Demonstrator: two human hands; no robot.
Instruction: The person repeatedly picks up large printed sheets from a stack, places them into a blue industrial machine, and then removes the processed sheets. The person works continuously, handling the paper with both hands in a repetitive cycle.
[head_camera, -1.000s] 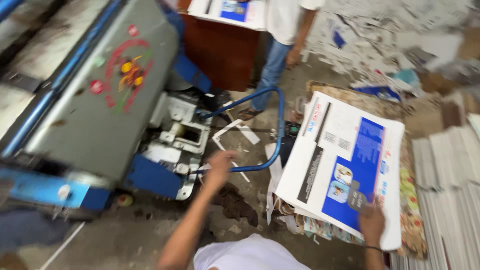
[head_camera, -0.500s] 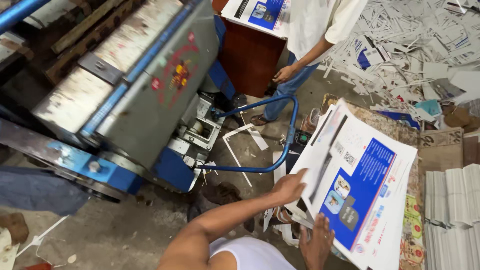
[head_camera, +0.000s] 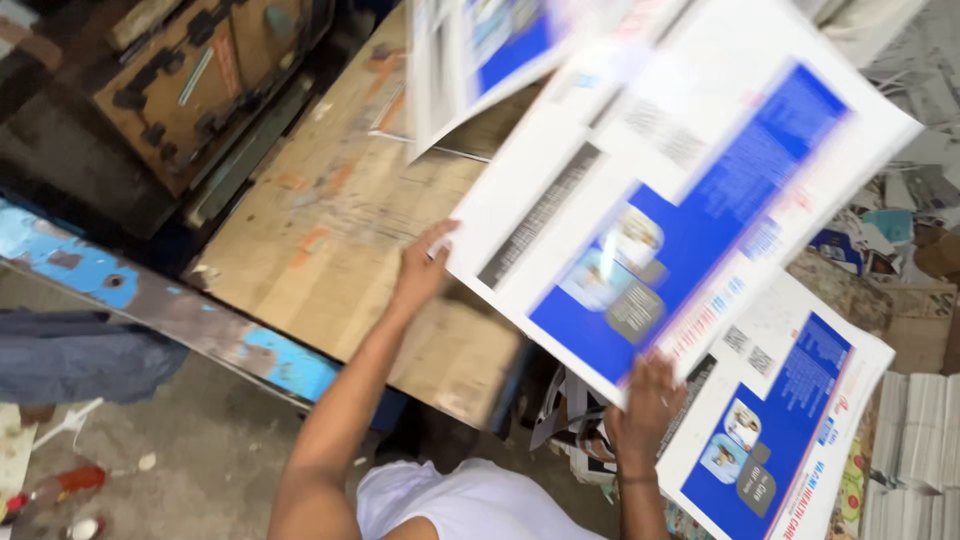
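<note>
**Printed sheet held over a worn wooden board**

Motion blur smears the large printed sheet (head_camera: 680, 200); its print cannot be made out, only white ground with a blue panel. Its top edge runs out of the picture. A 2nd sheet (head_camera: 480, 60) above it is also blurred and cut off at the top.

The left hand (head_camera: 420, 272) grips the sheet's left edge, fingers curled around it. The right hand (head_camera: 648, 405) pinches the lower edge, fingers partly hidden behind the paper. The sheet hangs tilted in the air, above the wooden board (head_camera: 340, 230) and the stack of like sheets (head_camera: 790, 420) at lower right.

Counted: 2 hands, 2 sheets aloft, 1 stack beneath, 1 pile of folded white paper (head_camera: 915, 440) at the right edge.

The board is scuffed, stained with paint, and edged by a chipped blue metal rail (head_camera: 170, 315). The concrete floor (head_camera: 150, 470) is dirty, and paper scraps (head_camera: 900, 220) litter the right side.
</note>
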